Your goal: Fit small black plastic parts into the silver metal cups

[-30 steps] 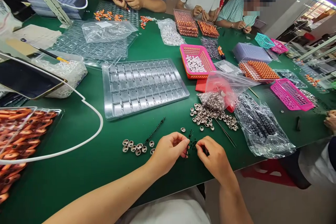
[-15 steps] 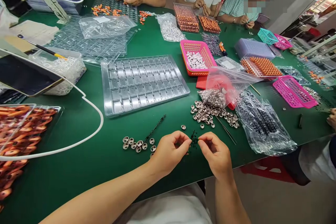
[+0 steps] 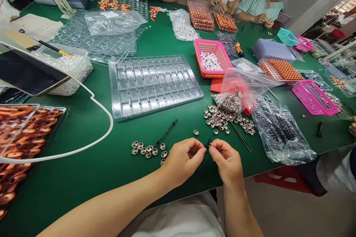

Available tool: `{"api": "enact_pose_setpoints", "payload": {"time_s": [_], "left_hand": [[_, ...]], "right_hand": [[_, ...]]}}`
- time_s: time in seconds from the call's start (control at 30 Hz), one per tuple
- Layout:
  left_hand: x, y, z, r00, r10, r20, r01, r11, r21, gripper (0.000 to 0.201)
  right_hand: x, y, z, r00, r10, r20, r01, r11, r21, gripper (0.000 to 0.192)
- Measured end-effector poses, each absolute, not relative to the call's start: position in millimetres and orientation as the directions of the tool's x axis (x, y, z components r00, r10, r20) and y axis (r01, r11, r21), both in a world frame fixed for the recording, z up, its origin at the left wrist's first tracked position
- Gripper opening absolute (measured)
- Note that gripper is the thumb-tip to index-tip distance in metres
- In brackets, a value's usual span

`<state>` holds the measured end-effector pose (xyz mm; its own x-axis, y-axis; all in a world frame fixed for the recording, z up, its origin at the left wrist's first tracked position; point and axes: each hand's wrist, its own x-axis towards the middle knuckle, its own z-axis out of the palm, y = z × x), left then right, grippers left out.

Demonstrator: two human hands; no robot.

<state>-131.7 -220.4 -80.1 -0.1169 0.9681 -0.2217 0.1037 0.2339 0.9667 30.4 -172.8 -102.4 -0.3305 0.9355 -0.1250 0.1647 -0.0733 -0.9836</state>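
I see the green worktop (image 3: 91, 170) filling most of the view, with the clear compartment tray (image 3: 154, 85) lying flat at its middle. Right of the tray, a plastic bag (image 3: 236, 89) spills a scatter of small metal caps (image 3: 225, 120); a short row of the same caps (image 3: 147, 150) lies near my left hand (image 3: 182, 161). A black plastic sprue (image 3: 167, 133) lies between the row and the tray. My left hand and right hand (image 3: 228, 163) meet at the worktop's near edge, each grip pinched narrow on a tiny black part (image 3: 208, 144), probably snapped from a sprue, held just above the cloth.
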Motion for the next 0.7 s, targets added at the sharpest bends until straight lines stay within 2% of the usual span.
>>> {"api": "enact_pose_setpoints", "payload": {"time_s": [0.2, 0.33, 0.5, 0.7], "left_hand": [[-130.1, -223.5, -80.3, -0.082, 0.972, -0.221, 0.079, 0.227, 0.971, 0.016], [-130.3, -223.4, -78.5, -0.008, 0.959, -0.283, -0.073, 0.282, 0.957, 0.017], [-131.9, -217.9, -78.9, 0.129, 0.917, -0.378, -0.361, 0.398, 0.843, 0.023], [-132.2, -213.6, -80.5, 0.218, 0.866, -0.451, -0.483, 0.497, 0.721, 0.031]], "right_hand": [[32.5, -172.4, -109.8, -0.337, 0.926, -0.169, 0.089, -0.147, -0.985, 0.018], [31.7, -171.2, -109.1, -0.368, 0.906, -0.208, -0.026, -0.234, -0.972, 0.017], [27.5, -171.2, -102.6, -0.399, 0.874, -0.278, -0.118, -0.350, -0.930, 0.017], [24.8, -172.8, -103.4, -0.459, 0.848, -0.264, -0.129, -0.358, -0.925, 0.022]]}}
